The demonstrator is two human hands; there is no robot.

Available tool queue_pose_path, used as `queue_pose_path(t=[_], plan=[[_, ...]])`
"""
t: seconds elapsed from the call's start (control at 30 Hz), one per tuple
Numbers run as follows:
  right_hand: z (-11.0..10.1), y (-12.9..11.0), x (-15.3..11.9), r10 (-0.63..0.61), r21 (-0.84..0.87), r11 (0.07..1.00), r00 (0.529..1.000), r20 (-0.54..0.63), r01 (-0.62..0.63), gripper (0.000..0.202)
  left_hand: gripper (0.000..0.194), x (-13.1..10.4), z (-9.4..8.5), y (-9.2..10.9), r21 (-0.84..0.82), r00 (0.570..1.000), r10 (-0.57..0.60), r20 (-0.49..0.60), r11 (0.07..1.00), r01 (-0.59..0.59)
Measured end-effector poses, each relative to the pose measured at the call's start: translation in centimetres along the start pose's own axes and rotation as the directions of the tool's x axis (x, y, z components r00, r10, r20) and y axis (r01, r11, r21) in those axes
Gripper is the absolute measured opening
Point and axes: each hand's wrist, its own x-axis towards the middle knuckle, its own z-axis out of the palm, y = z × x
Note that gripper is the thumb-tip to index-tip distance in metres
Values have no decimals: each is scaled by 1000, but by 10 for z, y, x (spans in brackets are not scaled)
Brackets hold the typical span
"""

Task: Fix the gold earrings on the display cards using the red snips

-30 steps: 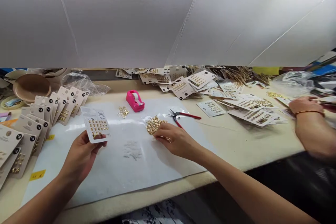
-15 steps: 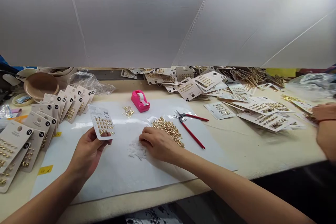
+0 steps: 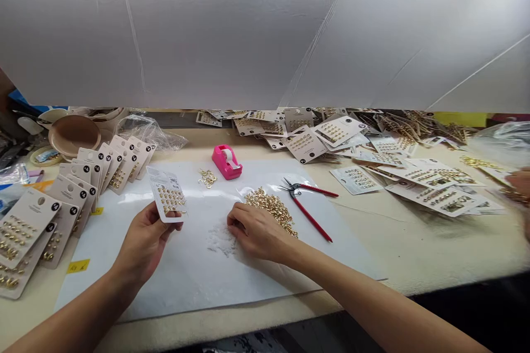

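Note:
My left hand (image 3: 143, 240) is closed on the lower edge of an earring card (image 3: 165, 193), which stands tilted with rows of small gold pieces facing me. Over the white sheet (image 3: 165, 287), my right hand (image 3: 259, 231) has its fingers pinched together at a heap of tiny clear bits (image 3: 221, 240). What those fingertips hold, if anything, is hidden. A pile of small gold pieces (image 3: 271, 207) lies just behind the right hand. Beyond the card are a few gold hoops (image 3: 207, 178) and a pink tape dispenser (image 3: 227, 162).
Red-handled pliers (image 3: 310, 215) lie right of the gold pile. Filled earring cards (image 3: 35, 215) fan out at the left, near a brown bowl (image 3: 74, 135). More cards (image 3: 430, 187) are heaped at the back and right. Another person's hand (image 3: 519, 182), blurred, is at the right edge.
The view has shifted slightly, moving everything a little to the right. My hands keep nearly the same places over the sheet. The other person's hand at the right edge has moved and blurred.

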Motion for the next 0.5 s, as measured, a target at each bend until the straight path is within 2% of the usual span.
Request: queue_pose_path(t=[0.2, 0.5], plan=[[-4, 0, 2, -5, 64, 998, 1000, -19, 6, 10, 16, 0, -2, -2, 12, 1000, 6, 9, 1000, -6], [-2, 3, 4, 58, 240, 970, 997, -56, -43, 13, 22, 0, 2, -2, -4, 1000, -25, 8, 1000, 25]])
